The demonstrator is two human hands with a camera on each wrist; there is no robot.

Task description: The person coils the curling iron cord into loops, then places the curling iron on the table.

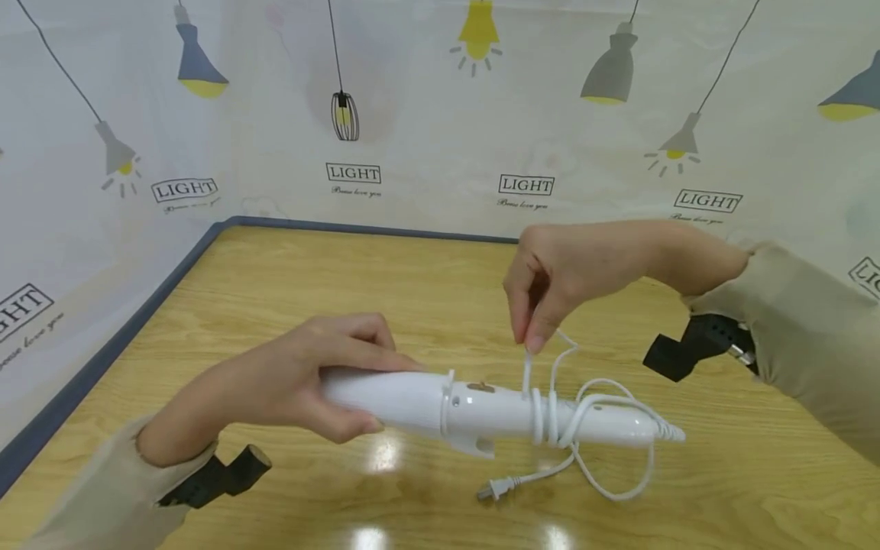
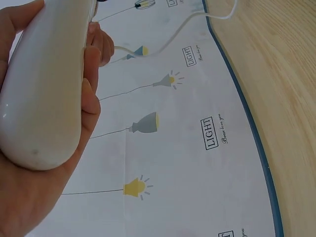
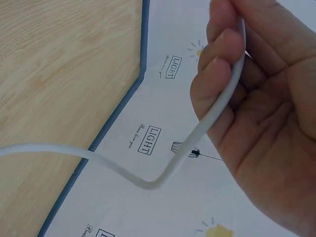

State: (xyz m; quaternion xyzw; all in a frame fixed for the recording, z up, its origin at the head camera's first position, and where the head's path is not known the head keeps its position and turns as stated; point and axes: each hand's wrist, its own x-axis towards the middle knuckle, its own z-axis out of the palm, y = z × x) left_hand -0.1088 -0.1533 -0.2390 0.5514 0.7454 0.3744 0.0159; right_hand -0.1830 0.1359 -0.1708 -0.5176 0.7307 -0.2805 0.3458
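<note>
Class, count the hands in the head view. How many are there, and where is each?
2. The left hand grips the wider end of the white appliance; the right hand pinches the white cord above it. Both are in plain view.

The table is wood-grained. Behind it rises a white sheet (printed with lamps). A blue strip runs between.

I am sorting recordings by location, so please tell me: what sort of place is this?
Probably an indoor recording corner, judging by the wood-grain table, the lamp-patterned backdrop behind it, and the black wrist cameras.
</note>
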